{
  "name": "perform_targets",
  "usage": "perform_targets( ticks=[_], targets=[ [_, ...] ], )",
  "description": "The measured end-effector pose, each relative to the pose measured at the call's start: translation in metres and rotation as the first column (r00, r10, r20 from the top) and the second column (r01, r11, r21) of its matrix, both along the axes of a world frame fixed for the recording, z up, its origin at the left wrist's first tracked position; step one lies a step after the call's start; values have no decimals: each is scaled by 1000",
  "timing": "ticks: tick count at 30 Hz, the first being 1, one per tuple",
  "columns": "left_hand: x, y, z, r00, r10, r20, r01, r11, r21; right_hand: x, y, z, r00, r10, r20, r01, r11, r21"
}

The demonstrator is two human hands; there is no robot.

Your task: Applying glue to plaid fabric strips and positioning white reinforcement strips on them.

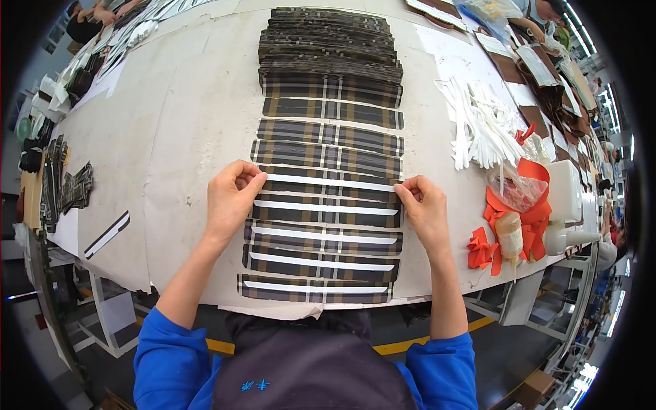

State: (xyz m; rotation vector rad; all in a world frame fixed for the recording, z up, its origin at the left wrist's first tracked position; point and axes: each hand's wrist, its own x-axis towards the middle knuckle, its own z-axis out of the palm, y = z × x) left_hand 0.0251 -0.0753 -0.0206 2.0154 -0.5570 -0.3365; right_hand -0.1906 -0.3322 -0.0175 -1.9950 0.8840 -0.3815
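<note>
A white strip [297,180] is stretched between my hands over a dark plaid fabric piece [328,193]. My left hand [234,198] pinches its left end between thumb and fingertips, and my right hand [425,208] pinches the right end. Nearer to me lie several plaid pieces, each with a white strip along it, such as the nearest piece [314,295]. Beyond my hands, bare plaid pieces [331,156] overlap slightly in a row. This row runs back to a thick pile of plaid pieces [329,44].
A heap of white strips [478,126] lies at the right, by orange cloth [529,205], an amber-filled bottle [509,236] and a white container [563,191]. Brown pieces [547,75] lie far right. One plaid piece with a strip [107,235] and plaid bundles [75,188] lie left. Other people work beyond.
</note>
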Motion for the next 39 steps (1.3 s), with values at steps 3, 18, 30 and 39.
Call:
perform_targets(
  ticks=[3, 18, 30, 39],
  targets=[
    [0, -5, 1, 998, 18, 66, -21, 999, 35, 2, 2, 0, 1000, -1, -9, 1, 997, -77],
    [4, -5, -1, 997, 64, 33, -67, 994, 88, 4, 4, -6, 998, 49, 30, -39, 965, -259],
    [6, -7, -1, 999, 36, 39, -39, 995, 94, 1, 4, -7, 997, 70, 24, -59, 946, -320],
    [5, -7, -5, 995, 48, 89, -60, 988, 139, -1, 0, -10, 997, 70, 23, -61, 959, -278]
  ],
)
